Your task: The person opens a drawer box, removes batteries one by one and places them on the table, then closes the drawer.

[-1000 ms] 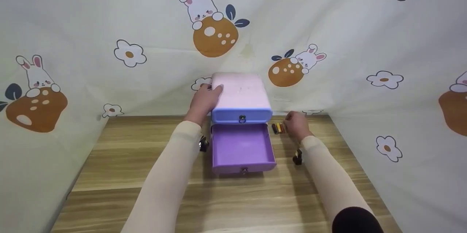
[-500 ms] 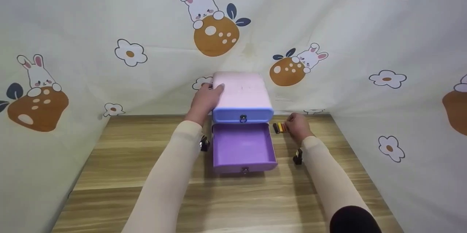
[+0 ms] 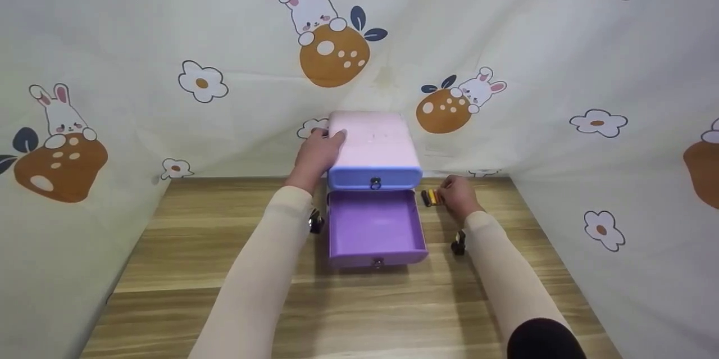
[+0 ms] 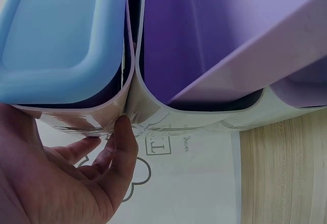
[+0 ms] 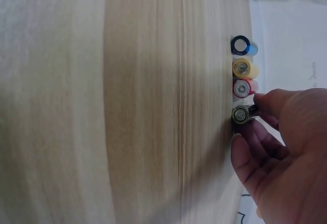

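Observation:
A drawer unit (image 3: 371, 140) has a pink top, a blue upper drawer (image 3: 351, 179) that is closed, and a purple lower drawer (image 3: 373, 227) pulled out with nothing in it. My left hand (image 3: 317, 154) grips the unit's upper left side, thumb on the top, fingers against the side wall. To the right, several batteries stand side by side in a row: a black-and-blue one (image 5: 240, 45), a yellow one (image 5: 243, 68), a red one (image 5: 242, 88) and a dark gold-rimmed battery (image 5: 240, 115). Thumb and fingers of my right hand (image 5: 291, 157) pinch the dark battery at the row's end.
The wood-grain table (image 3: 224, 269) ends at a white cloth backdrop (image 3: 241, 128) printed with rabbits and flowers, close behind the unit and batteries. More cloth rises along both sides. A black round shape (image 3: 545, 342) covers part of the right sleeve.
My right hand has edged slightly left, closer over the end of the battery row. The left hand and both drawers stay as they were.

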Demonstrator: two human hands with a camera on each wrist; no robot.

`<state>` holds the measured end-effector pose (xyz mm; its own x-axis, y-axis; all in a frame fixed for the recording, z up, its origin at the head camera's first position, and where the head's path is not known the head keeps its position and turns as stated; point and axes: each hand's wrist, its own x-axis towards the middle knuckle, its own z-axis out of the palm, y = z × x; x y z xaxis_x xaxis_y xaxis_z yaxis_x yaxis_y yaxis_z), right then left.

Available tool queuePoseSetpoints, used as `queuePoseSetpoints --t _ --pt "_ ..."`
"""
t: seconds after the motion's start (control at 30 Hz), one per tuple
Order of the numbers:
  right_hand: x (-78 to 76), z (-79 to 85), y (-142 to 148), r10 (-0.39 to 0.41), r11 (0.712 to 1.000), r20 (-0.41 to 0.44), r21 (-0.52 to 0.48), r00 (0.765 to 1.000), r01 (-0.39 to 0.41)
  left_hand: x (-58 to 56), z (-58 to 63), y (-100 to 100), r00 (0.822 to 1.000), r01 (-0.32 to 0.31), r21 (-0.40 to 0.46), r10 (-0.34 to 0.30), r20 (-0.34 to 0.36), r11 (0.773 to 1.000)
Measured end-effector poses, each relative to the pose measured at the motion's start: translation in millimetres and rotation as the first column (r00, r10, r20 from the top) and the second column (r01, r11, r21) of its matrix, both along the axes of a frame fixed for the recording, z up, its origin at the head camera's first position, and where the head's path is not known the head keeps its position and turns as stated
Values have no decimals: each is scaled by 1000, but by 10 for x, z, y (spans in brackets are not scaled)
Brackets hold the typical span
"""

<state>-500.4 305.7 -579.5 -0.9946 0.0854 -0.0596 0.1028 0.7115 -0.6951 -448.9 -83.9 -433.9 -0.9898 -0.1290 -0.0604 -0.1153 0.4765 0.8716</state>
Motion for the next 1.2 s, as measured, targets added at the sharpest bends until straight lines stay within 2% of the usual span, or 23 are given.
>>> queuePoseSetpoints --t 0.07,0.3,0.5,0.77,0.97,1.07,1.2 --pt "4 -1 8 -3 1000 5 0 1000 3 6 0 7 1000 -1 1 1 -1 1000" --pt "30 9 18 -2 993 -47 116 999 7 8 3 24 1000 -1 -5 1 -21 1000" --pt "37 24 17 -23 992 -21 124 1000 26 12 0 24 1000 4 5 -4 -29 1000" --pt "51 13 43 -41 996 13 79 999 40 10 -13 16 1000 11 22 -11 -27 1000" --pt "122 32 43 -43 999 27 27 999 43 0 -23 9 1000 12 18 -12 -20 1000" --pt "193 81 12 -27 999 2 25 1000 27 -2 -26 3 1000 12 20 -12 -17 1000" --pt "301 183 -56 16 999 -93 33 996 -13 10 -12 -9 1000 8 9 -8 -20 1000"
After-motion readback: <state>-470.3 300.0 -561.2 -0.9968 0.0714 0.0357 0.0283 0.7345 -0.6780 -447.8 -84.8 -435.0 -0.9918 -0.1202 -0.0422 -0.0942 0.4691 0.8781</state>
